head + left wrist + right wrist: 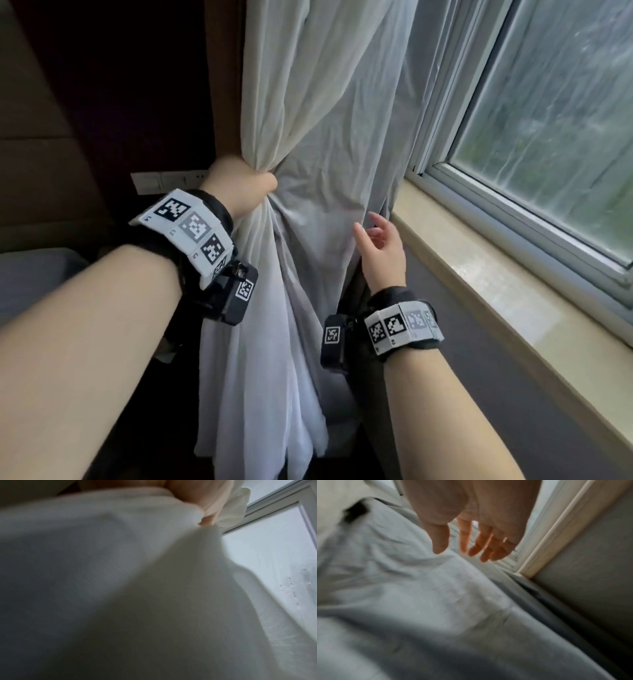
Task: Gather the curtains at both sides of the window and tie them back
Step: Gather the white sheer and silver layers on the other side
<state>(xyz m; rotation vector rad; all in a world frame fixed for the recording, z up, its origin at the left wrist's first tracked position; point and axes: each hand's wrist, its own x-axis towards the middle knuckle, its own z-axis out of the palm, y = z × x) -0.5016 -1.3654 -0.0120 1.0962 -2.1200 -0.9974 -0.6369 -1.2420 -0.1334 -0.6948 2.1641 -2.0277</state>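
Observation:
A white sheer curtain [318, 113] hangs at the left side of the window [555, 113], bunched at mid height. My left hand [239, 186] grips the gathered fabric in a fist; in the left wrist view its fingers [211, 507] are curled round the white curtain [120, 588]. My right hand [380, 246] hovers by the curtain's right edge with fingers loosely spread, holding nothing. The right wrist view shows this right hand [471, 542] above the curtain cloth [419, 588]. A dark curtain [226, 85] hangs behind the white one. No tie-back is visible.
A beige window sill [496, 291] runs along the right, with grey wall [513, 394] under it. A white switch plate [168, 181] sits on the dark wall at left. A grey cushion or bed edge [30, 281] lies at lower left.

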